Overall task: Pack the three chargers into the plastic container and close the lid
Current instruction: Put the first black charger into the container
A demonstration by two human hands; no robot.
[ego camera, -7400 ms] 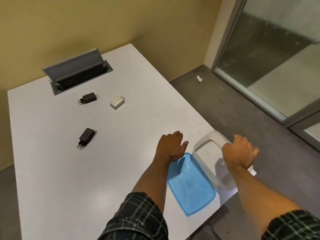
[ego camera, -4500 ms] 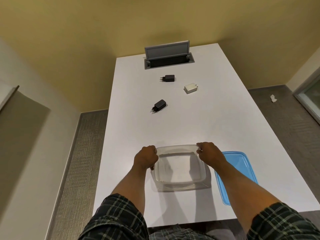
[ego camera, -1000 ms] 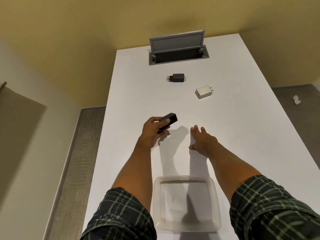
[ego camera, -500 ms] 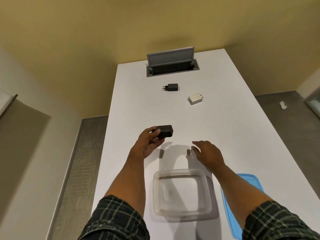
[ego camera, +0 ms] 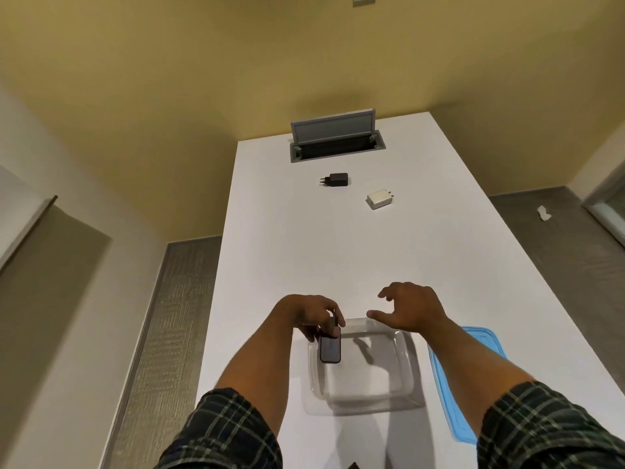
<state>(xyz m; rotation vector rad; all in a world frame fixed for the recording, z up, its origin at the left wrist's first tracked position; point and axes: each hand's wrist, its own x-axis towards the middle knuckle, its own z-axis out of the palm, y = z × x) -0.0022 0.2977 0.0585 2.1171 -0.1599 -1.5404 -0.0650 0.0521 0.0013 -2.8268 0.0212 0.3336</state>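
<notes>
White counter: a black rectangular charger is pinched by the left hand's fingers over the clear plastic container; the right hand's fingers are spread, empty.

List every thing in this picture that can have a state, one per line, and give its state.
Clear plastic container: open, nothing resting in it yet.
Blue plastic lid: off, flat beside the container.
Black charger in left hand: held over the container.
Left hand: gripping that charger.
Right hand: open, empty.
Second black charger: lying unpacked.
White charger: lying unpacked.
Grey table hatch: flap raised.
</notes>
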